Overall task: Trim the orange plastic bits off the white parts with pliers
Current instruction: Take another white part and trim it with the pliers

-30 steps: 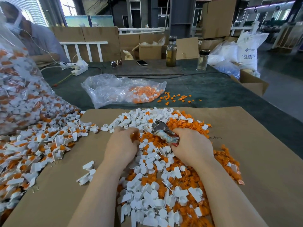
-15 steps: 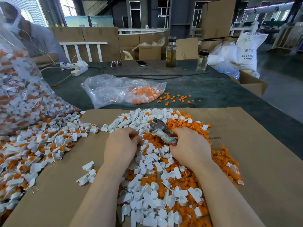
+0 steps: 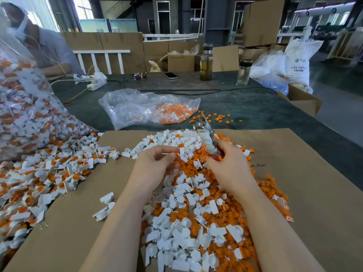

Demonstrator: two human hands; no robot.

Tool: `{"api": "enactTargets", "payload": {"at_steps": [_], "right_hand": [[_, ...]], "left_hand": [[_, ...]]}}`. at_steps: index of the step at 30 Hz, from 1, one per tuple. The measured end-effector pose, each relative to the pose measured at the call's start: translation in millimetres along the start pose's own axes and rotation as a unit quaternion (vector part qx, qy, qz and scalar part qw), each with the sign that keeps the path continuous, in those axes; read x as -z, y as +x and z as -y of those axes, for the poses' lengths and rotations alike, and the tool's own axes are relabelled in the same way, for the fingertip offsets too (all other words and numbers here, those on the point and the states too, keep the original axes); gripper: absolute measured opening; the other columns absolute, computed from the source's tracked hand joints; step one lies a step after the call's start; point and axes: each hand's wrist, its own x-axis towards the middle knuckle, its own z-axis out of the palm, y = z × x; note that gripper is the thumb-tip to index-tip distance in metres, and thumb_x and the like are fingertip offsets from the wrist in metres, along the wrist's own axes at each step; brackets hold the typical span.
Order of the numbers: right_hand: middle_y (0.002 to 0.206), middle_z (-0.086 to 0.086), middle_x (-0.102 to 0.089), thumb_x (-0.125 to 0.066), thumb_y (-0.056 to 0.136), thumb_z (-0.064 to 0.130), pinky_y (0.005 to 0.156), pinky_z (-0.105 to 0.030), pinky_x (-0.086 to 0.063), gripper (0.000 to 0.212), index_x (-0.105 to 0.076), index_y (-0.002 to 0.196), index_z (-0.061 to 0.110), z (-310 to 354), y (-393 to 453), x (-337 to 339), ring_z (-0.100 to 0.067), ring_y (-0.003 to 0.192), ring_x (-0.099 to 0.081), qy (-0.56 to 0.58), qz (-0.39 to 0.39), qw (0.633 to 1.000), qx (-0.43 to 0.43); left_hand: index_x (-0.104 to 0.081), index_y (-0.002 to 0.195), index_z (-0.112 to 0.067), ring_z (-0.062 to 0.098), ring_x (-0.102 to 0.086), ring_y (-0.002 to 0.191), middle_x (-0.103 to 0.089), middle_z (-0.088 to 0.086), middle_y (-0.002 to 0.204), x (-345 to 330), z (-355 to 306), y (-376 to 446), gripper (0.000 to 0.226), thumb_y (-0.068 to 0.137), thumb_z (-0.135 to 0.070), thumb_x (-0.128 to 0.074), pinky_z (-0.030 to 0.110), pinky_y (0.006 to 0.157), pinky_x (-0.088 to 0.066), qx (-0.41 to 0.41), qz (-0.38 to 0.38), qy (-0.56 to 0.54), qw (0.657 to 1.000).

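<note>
On the cardboard sheet (image 3: 294, 183): a heap of white parts (image 3: 182, 228) mixed with loose orange bits (image 3: 196, 165), spread across the middle of the sheet.
White parts: small moulded pieces, each a round cup joined to a flat tab; those in the middle heap look plain white.
Untrimmed parts (image 3: 39, 173): at the sheet's left edge, spilling from a clear bag (image 3: 21, 107), white with an orange plug seated in each cup.
Pliers (image 3: 206, 136): over the far side of the heap, metal nose pointing up and away, handles wrapped in pale tape with red showing at the bottom (whether the nose is parted is too blurred to tell).
Right hand (image 3: 229, 165): fingers curled round the pliers' handles.
Left hand (image 3: 157, 163): over the heap beside the pliers, fingers bent, thumb and forefinger pinching what looks like a small white part.
Beyond the sheet: a second clear bag (image 3: 137, 107) holding orange bits lies on the dark worktop (image 3: 265, 110), with a few strays just beside it.
</note>
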Motion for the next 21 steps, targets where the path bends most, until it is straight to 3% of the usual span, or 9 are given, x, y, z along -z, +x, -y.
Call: {"api": "enactTargets", "payload": {"at_steps": [2, 5, 9, 12, 14, 18, 21], "right_hand": [[0.082, 0.013, -0.062, -0.06, 0.088, 0.02, 0.058, -0.026, -0.043, 0.014, -0.06, 0.097, 0.03, 0.8, -0.2, 0.5, -0.009, 0.072, -0.057, 0.027, 0.008, 1.0, -0.008], [0.083, 0.012, -0.061, -0.06, 0.089, 0.019, 0.059, -0.023, -0.041, 0.013, -0.062, 0.1, 0.026, 1.2, 0.0, 0.1, -0.009, 0.072, -0.057, 0.035, 0.015, 0.999, -0.018], [0.085, 0.016, -0.063, -0.067, 0.087, 0.023, 0.06, -0.015, -0.044, 0.013, -0.062, 0.098, 0.028, 4.3, -0.7, 0.2, -0.002, 0.077, -0.059, 0.053, 0.017, 0.998, -0.003], [0.077, 0.013, -0.063, -0.07, 0.084, 0.024, 0.055, -0.011, -0.043, 0.009, -0.064, 0.09, 0.029, 7.7, -2.4, -2.0, 0.001, 0.072, -0.058, 0.079, 0.02, 0.996, 0.025], [0.073, 0.013, -0.061, -0.07, 0.084, 0.024, 0.056, -0.011, -0.042, 0.009, -0.063, 0.086, 0.029, 8.2, -3.3, -3.6, 0.003, 0.07, -0.056, 0.074, 0.022, 0.996, 0.039], [0.072, 0.016, -0.059, -0.072, 0.084, 0.033, 0.057, -0.009, -0.04, 0.01, -0.063, 0.088, 0.029, 8.8, -4.3, -4.2, 0.005, 0.07, -0.056, 0.076, 0.031, 0.995, 0.056], [0.071, 0.018, -0.058, -0.071, 0.086, 0.034, 0.056, -0.007, -0.04, 0.014, -0.058, 0.082, 0.037, 10.1, -5.1, -4.9, 0.008, 0.069, -0.055, 0.078, 0.018, 0.995, 0.06]], "left_hand": [[-0.072, 0.09, -0.036, 0.012, -0.07, 0.068, -0.075, -0.009, 0.088, -1.4, 2.0, 0.4, 0.024, 0.097, -0.015, -0.063, 0.019, 0.056, -0.055, -0.031, -0.016, 0.104, 0.994], [-0.07, 0.086, -0.041, 0.007, -0.065, 0.072, -0.07, -0.015, 0.091, -3.1, 3.1, -0.8, 0.017, 0.091, -0.024, -0.07, 0.025, 0.063, -0.053, -0.063, -0.011, 0.19, 0.98], [-0.072, 0.088, -0.038, -0.003, -0.064, 0.063, -0.071, -0.017, 0.077, -10.0, -2.3, -5.0, 0.008, 0.088, -0.03, -0.074, 0.011, 0.053, -0.047, -0.102, 0.031, 0.106, 0.989], [-0.074, 0.083, -0.033, 0.008, -0.07, 0.078, -0.074, -0.012, 0.079, -21.9, -2.9, -6.2, 0.009, 0.085, -0.025, -0.076, 0.019, 0.069, -0.057, -0.109, 0.022, 0.057, 0.992], [-0.074, 0.079, -0.029, 0.014, -0.072, 0.078, -0.075, -0.008, 0.076, -26.3, -3.3, -5.4, 0.01, 0.084, -0.021, -0.078, 0.027, 0.073, -0.059, -0.102, 0.0, 0.035, 0.994], [-0.075, 0.078, -0.02, 0.012, -0.073, 0.067, -0.076, -0.002, 0.072, -24.0, -4.9, -6.2, 0.008, 0.085, -0.015, -0.077, 0.019, 0.063, -0.058, -0.085, -0.007, -0.019, 0.996], [-0.076, 0.081, -0.023, 0.01, -0.073, 0.067, -0.076, -0.003, 0.074, -20.5, -5.2, -6.3, 0.008, 0.088, -0.02, -0.073, 0.019, 0.062, -0.056, -0.077, 0.014, -0.014, 0.997]]}}
